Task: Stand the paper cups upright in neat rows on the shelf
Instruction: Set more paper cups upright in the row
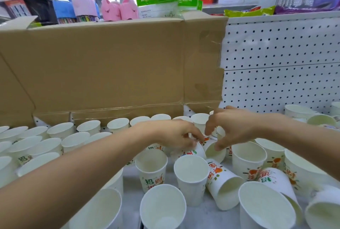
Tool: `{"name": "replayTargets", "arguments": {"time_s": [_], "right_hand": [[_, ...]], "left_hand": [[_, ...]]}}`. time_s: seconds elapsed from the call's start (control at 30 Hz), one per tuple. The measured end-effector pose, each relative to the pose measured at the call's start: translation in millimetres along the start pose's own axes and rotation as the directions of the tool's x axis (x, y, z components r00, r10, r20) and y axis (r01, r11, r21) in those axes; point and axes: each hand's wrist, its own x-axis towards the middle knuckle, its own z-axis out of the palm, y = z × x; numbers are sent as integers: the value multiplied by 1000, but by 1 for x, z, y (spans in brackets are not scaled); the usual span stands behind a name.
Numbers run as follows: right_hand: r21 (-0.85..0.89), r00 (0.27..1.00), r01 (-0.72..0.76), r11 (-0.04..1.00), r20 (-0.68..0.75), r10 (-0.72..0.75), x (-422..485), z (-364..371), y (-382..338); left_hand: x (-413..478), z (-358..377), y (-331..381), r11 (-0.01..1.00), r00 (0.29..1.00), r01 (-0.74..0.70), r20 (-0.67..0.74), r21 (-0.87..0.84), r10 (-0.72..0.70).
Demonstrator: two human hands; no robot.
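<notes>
Many white paper cups with orange and green print fill the shelf [205,213]. Upright cups [60,130] stand in rows at the left and along the back. In the middle a tilted cup [214,152] points its mouth toward me. My left hand [174,134] reaches over from the left and curls its fingers round the printed side of that cup's base end. My right hand [237,127] comes from the right; its thumb and forefinger pinch the cup at the rim. Nearer me, one cup lies on its side [225,186] and another printed cup [276,180] is tipped over.
A flattened cardboard box [110,67] stands as a wall right behind the cups. White pegboard [279,59] backs the right part of the shelf. More loose cups [298,112] sit at the far right. Packets and pink containers [119,10] stand on the level above.
</notes>
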Motion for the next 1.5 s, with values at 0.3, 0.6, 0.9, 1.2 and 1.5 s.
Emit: {"name": "replayTargets", "arguments": {"time_s": [0.3,0.6,0.9,1.2,1.5], "right_hand": [[-149,979,24,989,-195,-53,10,16,-6],[-58,953,-227,972,-220,209,23,10,9],[262,890,-446,856,25,456,25,3,5],[117,899,-367,923,-211,384,18,5,-2],[-90,978,-80,993,-201,61,8,18,-17]], "left_hand": [[0,1,-7,999,1000,18,-11,48,-18],[-24,-9,-26,989,959,111,-252,-94,-132],[-28,-5,-28,990,940,139,-311,-24,-139],[-36,0,-24,964,943,148,-326,222,-69],[-34,1,-29,927,932,162,-361,337,-31]]}}
